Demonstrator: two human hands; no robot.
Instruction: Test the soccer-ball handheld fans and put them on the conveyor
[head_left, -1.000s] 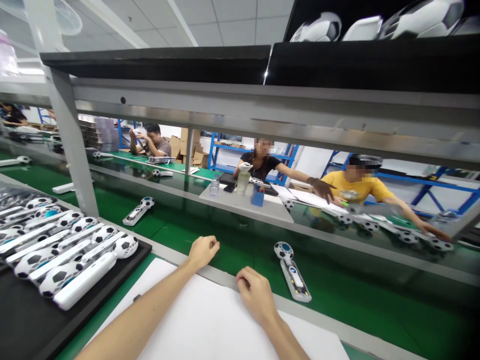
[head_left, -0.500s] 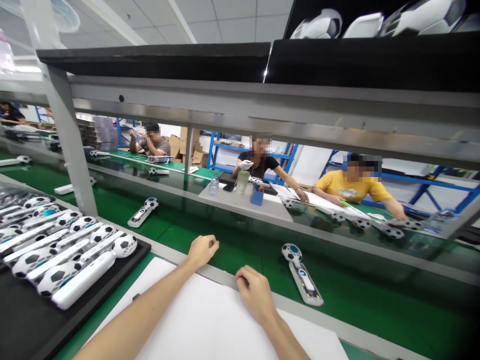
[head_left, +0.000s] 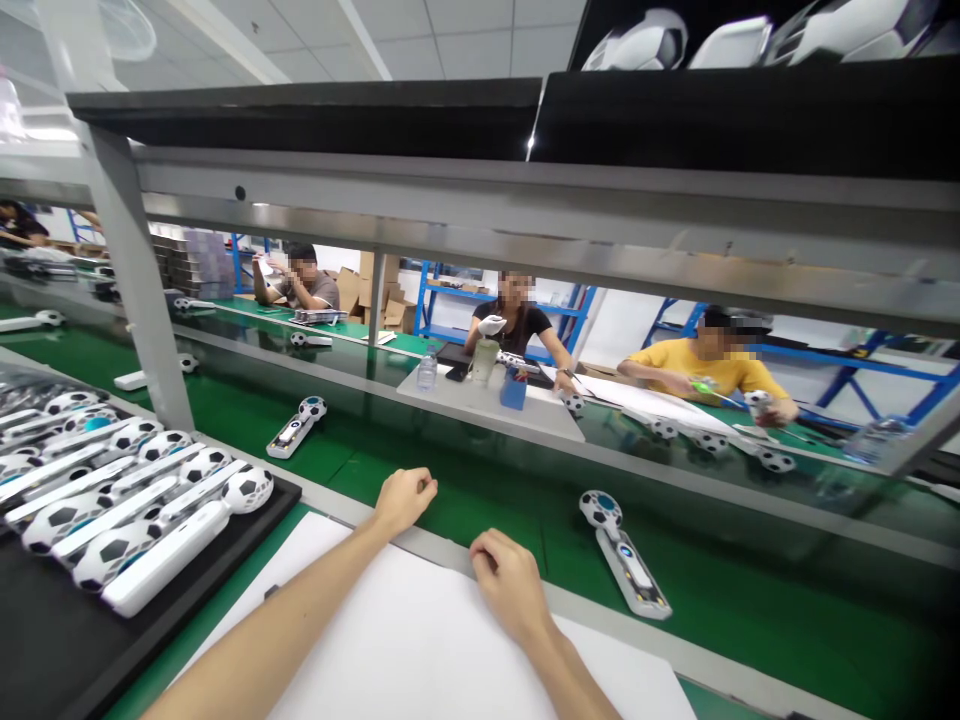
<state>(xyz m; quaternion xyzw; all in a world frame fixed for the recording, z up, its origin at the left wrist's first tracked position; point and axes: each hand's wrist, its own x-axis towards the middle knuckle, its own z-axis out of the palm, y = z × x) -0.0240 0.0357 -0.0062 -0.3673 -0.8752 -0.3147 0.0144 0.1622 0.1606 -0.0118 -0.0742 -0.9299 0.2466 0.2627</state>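
Note:
My left hand (head_left: 405, 500) rests on the grey rail (head_left: 439, 548) at the edge of the green conveyor belt, fingers loosely curled, nothing visible in them. Beside it, my right hand (head_left: 510, 582) lies curled at the same rail over a white sheet (head_left: 397, 640), also holding nothing that shows. To its right on the belt, apart from it, is a white handheld device with a football-patterned head (head_left: 626, 555), its handle open and inner parts exposed. Another open-handled football device (head_left: 298, 428) lies on the belt beyond my left hand.
A black foam tray (head_left: 52, 640) at left holds several football devices (head_left: 172, 550). A grey post (head_left: 142, 270) and an overhead shelf (head_left: 480, 195) stand in front. Across the belt sit co-workers, one in a yellow shirt (head_left: 675, 360), with a blue box (head_left: 514, 388) and bottle (head_left: 427, 370) nearby.
The devices on the belt have shifted right. My hands stay where they were. The co-worker in yellow has lifted a football device, and the one in black has drawn an arm back.

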